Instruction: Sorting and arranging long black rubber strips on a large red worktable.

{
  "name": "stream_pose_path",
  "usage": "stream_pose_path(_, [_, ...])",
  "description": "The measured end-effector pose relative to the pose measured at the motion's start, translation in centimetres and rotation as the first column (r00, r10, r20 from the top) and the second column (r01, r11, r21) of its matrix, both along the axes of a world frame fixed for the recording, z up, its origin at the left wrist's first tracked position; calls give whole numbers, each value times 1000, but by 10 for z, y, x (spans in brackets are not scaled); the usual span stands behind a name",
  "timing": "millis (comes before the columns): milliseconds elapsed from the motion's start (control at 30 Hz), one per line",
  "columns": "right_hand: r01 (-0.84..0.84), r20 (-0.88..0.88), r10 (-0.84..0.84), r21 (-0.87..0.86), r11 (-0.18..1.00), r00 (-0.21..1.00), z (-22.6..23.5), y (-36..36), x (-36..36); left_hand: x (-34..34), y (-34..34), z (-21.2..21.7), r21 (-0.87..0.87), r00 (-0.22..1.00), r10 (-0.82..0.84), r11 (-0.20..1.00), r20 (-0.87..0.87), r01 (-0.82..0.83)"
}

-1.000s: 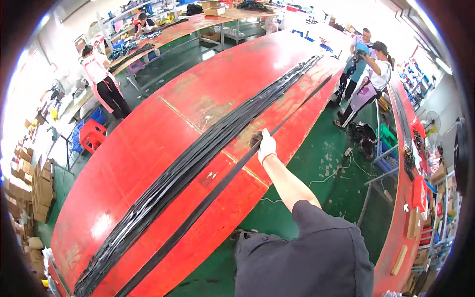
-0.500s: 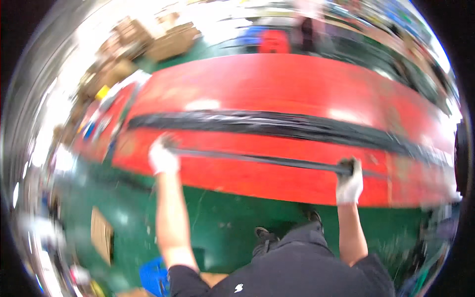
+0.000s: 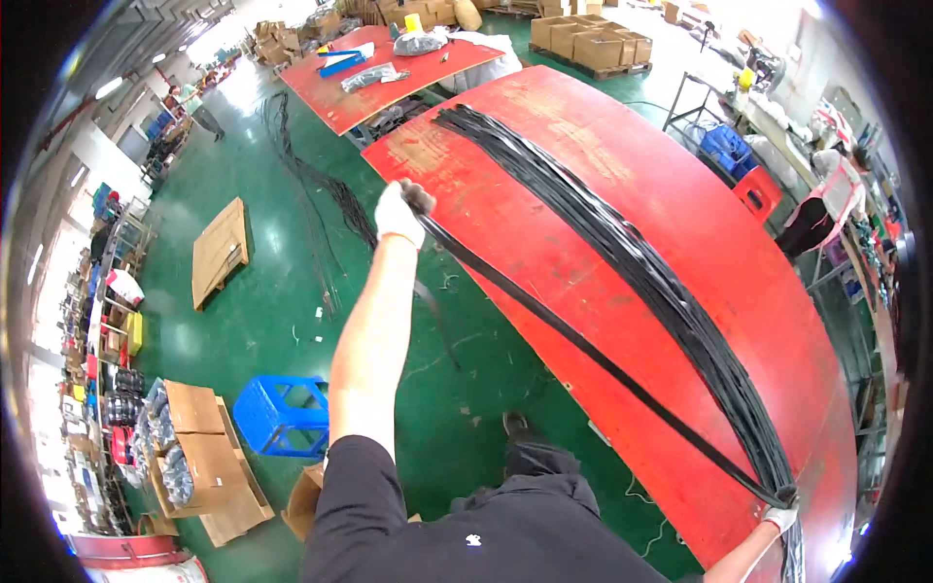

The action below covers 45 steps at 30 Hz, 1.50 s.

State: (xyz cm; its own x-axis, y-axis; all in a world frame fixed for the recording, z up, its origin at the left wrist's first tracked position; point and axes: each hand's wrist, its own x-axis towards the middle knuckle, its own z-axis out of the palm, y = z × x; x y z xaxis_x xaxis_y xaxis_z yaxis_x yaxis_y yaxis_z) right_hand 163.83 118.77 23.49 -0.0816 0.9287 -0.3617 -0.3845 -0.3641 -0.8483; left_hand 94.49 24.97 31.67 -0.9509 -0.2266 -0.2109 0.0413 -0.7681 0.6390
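A long, thick bundle of black strips [image 3: 622,243] lies lengthwise on the red table [image 3: 583,321]. My left hand [image 3: 399,212], in a white glove with dark fingers, is closed on one long flat black strip [image 3: 583,347] just past the table's left edge. A loose end of the strip hangs below that hand over the floor. From there the strip runs taut and slanting to my right hand [image 3: 780,514], also gloved. That hand is closed at the near right part of the bundle, where strip and bundle meet; its fingers are partly hidden.
A second red table [image 3: 389,87] with bags stands beyond the first. More black strips [image 3: 335,194] trail on the green floor. A blue stool [image 3: 282,413], cardboard boxes [image 3: 194,437] and a flat cardboard piece [image 3: 220,251] are at left. A person [image 3: 826,202] is at the right.
My view has turned, so the table now runs diagonally. My hands have moved farther apart along the strip, the right one now against the bundle. Both still grip the strip.
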Motion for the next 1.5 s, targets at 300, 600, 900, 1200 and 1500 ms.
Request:
stream_pose_path(300, [77,-56,-82,-80,994,995,-103,-145,-201,-173,-137,89,-226,996,94,970,3,-91])
stream_pose_path(600, [189,67,-177,-293,937,982,-95,-258,-404,-343,-202,119,-329,982,171,935,81,-136])
stream_pose_path(900, [51,122,-23,-232,971,992,-206,-292,-403,-537,-260,77,-228,996,-43,972,83,61])
stream_pose_path(1200, [145,-20,-165,-382,913,986,-219,-535,-602,-712,-349,-18,-120,996,-13,992,93,24])
stream_pose_path(1500, [-582,817,-197,533,614,542,-154,-649,-881,-700,-314,-160,167,974,-142,979,178,113])
